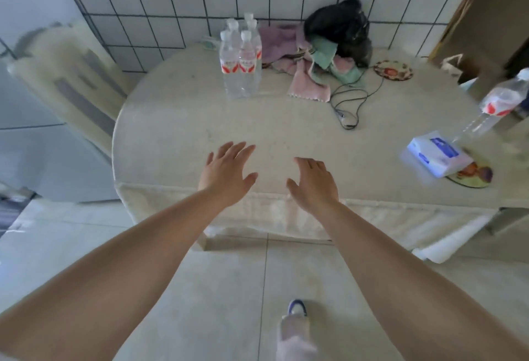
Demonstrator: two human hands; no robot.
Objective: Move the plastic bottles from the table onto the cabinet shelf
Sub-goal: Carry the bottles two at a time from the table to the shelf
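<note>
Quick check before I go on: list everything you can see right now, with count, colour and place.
cluster of bottles: about five, clear with red labels, far side of table
single bottle: one, clear, right edge
cloths: several, pink, green, purple, by wall
black bag: one, behind cloths
cable: one, black
tissue pack: one, white-blue, right
mats: two, patterned
left hand: open, above near edge
right hand: open, alongside
</note>
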